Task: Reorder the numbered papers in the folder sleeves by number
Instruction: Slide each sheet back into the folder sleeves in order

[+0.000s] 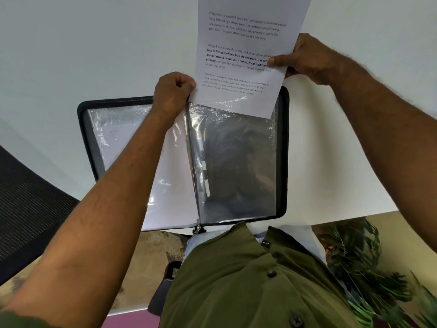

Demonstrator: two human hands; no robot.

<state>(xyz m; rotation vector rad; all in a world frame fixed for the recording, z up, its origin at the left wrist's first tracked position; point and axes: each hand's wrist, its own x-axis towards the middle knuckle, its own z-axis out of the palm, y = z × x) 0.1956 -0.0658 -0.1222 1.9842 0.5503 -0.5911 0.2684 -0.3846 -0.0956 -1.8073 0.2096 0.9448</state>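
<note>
A black zip folder (283, 147) lies open on the white table (71, 55). Its right clear sleeve (238, 166) looks dark and holds only the bottom edge of a printed paper (246, 43), which sticks up out of the sleeve's top opening. My right hand (305, 59) pinches that paper at its right edge, thumb on the text. My left hand (172, 93) is closed on the top edge of the sleeve beside the paper's lower left corner. The left sleeve (170, 176) holds white paper. A pen (204, 166) lies by the spine under the plastic.
A black mesh chair (28, 204) stands at the left. A green plant (369, 268) is at the lower right, below the table's edge. The folder's zip pull (197, 229) hangs at the near edge by my green shirt.
</note>
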